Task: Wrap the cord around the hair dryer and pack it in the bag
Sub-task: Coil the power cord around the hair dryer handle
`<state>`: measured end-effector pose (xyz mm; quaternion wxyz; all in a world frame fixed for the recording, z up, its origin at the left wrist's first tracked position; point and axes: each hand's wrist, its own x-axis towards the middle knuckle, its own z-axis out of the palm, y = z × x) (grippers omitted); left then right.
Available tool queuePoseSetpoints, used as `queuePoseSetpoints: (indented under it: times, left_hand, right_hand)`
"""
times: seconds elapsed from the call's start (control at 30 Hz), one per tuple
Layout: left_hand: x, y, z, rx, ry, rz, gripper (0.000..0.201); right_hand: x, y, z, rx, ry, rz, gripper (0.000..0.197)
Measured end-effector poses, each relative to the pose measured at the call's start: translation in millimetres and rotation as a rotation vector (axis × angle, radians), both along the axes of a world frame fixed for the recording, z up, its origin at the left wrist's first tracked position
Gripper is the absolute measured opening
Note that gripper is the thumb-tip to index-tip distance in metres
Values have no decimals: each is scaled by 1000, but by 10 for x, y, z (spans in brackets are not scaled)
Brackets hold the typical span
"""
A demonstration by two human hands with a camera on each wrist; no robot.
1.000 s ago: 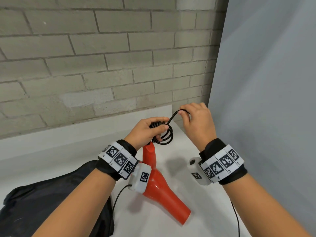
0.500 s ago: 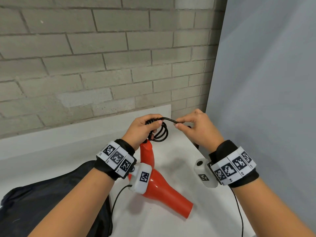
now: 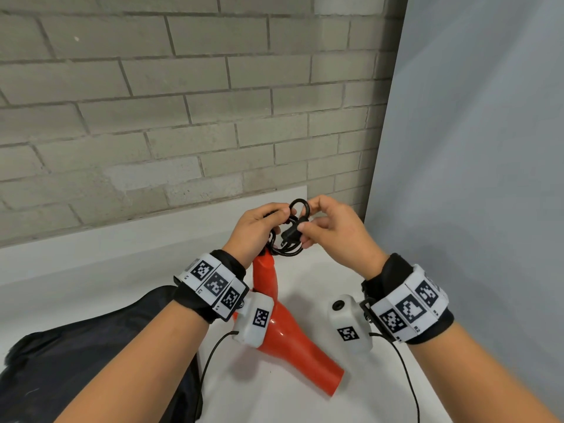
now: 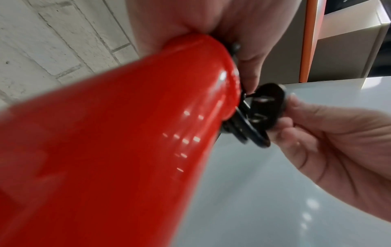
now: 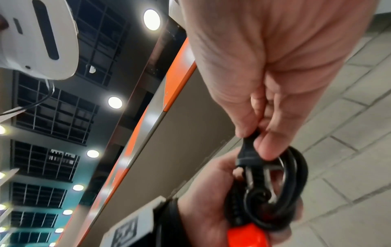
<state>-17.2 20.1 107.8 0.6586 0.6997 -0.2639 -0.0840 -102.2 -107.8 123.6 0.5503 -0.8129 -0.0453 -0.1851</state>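
Observation:
A red hair dryer [image 3: 287, 337] is held above the white table, its nozzle pointing toward me and its handle [image 3: 265, 273] rising to my left hand [image 3: 259, 230]. That hand grips the handle's end together with the coiled black cord [image 3: 285, 250]. My right hand [image 3: 329, 227] pinches the black plug [image 3: 291, 232] right beside the coils, a small cord loop [image 3: 300, 206] standing above it. The left wrist view is filled by the red dryer [image 4: 116, 142], with the plug [image 4: 266, 107] at its end. In the right wrist view, the plug [image 5: 248, 157] points its prongs into the coils [image 5: 275, 200].
A black bag [image 3: 91, 361] lies crumpled on the white table [image 3: 305, 401] at lower left, under my left forearm. A brick wall [image 3: 183, 117] stands behind and a grey panel [image 3: 473, 178] closes off the right side. Thin sensor cables hang from both wristbands.
My right hand has come in from holding a stretch of cord to pinching the plug against the coils. The loose cord has shortened into a small loop; the left hand rose slightly.

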Motion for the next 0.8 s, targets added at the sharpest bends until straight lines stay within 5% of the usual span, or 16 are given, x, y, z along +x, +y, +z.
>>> queuePoseSetpoints:
  times: [0.4,0.8]
  left_hand:
    - [-12,-69,-9,-11,0,25,22]
    - [-24,-77,-35,32,-43,31,18]
  right_hand:
    - [74,256,-292,-52,-198,-362,15]
    - [140,360,-417,-4,-233,-450,19]
